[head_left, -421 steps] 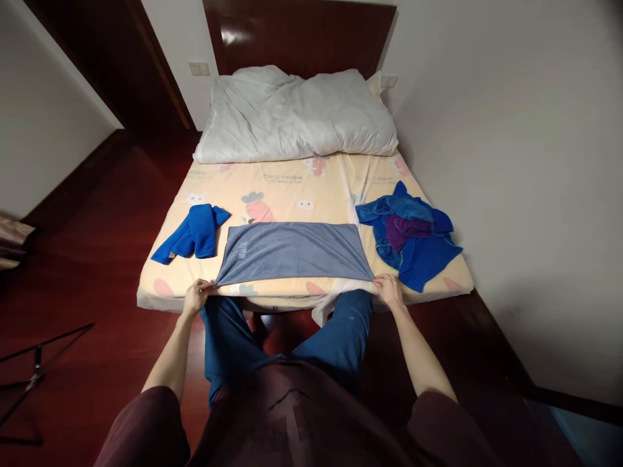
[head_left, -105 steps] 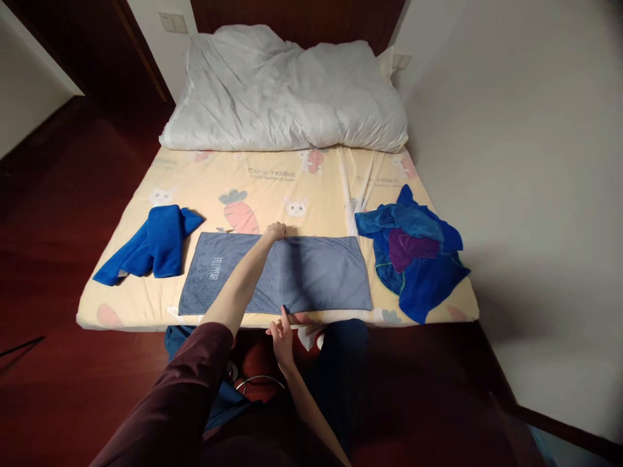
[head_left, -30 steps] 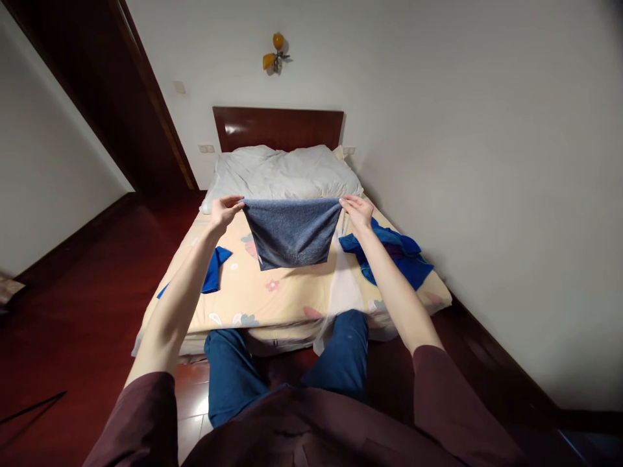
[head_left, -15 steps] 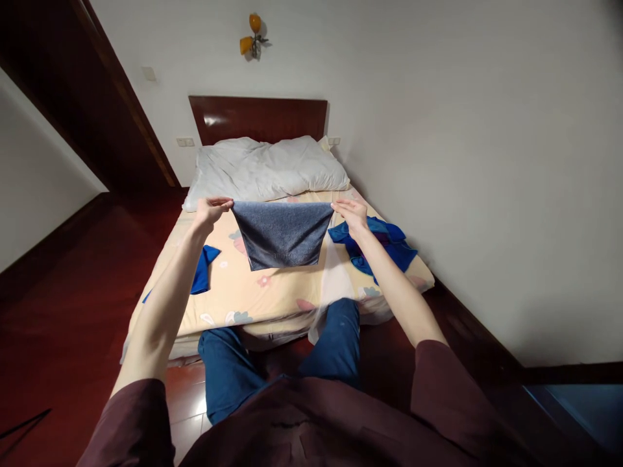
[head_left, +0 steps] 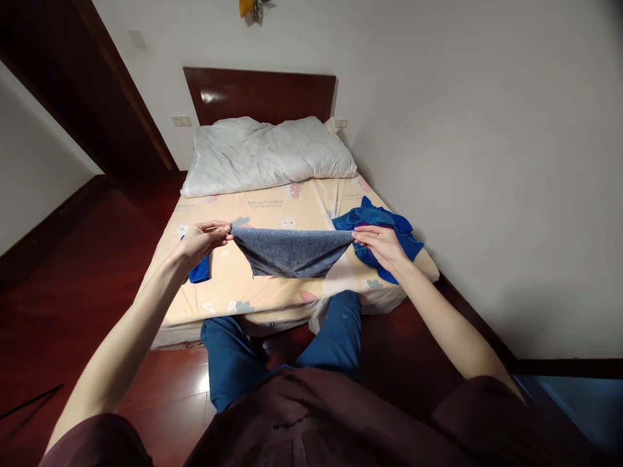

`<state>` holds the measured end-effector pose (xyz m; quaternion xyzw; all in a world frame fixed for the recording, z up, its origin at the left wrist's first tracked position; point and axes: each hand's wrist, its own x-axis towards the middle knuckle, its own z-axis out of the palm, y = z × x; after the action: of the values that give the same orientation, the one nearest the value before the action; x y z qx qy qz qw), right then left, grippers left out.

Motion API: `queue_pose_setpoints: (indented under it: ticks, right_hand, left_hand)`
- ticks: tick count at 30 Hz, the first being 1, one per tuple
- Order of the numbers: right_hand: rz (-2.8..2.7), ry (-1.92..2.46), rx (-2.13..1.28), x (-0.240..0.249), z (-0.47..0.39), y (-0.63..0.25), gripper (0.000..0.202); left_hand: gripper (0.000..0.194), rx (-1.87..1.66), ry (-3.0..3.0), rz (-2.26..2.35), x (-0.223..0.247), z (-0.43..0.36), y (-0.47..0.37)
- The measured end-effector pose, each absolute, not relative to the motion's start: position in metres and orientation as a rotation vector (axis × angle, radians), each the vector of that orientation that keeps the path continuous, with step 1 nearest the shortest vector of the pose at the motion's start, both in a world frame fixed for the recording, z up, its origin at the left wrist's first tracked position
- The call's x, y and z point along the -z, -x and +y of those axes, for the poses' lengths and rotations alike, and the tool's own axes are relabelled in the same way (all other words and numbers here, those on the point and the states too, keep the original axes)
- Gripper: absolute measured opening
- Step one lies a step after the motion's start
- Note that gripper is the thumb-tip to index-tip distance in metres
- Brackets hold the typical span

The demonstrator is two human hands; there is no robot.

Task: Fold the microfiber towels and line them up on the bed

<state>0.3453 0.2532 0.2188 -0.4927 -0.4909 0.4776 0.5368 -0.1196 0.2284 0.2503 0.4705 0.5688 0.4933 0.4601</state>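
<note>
A grey-blue towel (head_left: pixel 292 253) is stretched between my two hands above the bed, its upper edge nearly straight and its lower part hanging down. My left hand (head_left: pixel 205 237) pinches the top left corner. The top right corner is pinched by my right hand (head_left: pixel 382 244). Behind my left hand, a folded blue cloth (head_left: pixel 199 271) lies on the patterned bedsheet (head_left: pixel 204 217), partly hidden by my wrist. Crumpled blue clothing (head_left: pixel 406 233) lies behind and beside my right hand.
A long white pillow (head_left: pixel 270 155) lies across the bed's far end, against a dark wooden headboard (head_left: pixel 263 94). A white wall (head_left: pixel 477 162) runs along the right side. Dark reddish floor (head_left: pixel 97 259) stretches to the left. My knees are near the bed's front edge.
Both hands have come lower and moved farther apart, pulling the towel's top edge wider. Less of the towel's hanging part shows. My view has tilted downward.
</note>
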Motion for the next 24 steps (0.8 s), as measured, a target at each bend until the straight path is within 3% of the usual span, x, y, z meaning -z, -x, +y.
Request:
queue_pose_setpoints:
  ticks: [11,18,24]
  right_hand:
    - [-0.993,1.216,-1.346,-0.190,0.328,-0.308,0.045]
    - [-1.157,1.105,-1.040,-0.186,0.420,-0.278,0.048]
    - [-1.355,0.971,-0.797,-0.166,0.426,-0.286,0.054]
  left_hand:
    - [0.020,-1.203,-0.971,1.420,-0.203,0.285,0.126]
    - [0.010,-1.456,-1.222,1.369,-0.224,0.370,0.136]
    - [0.033,-1.712,-1.517,1.341,-0.216,0.364,0.148]
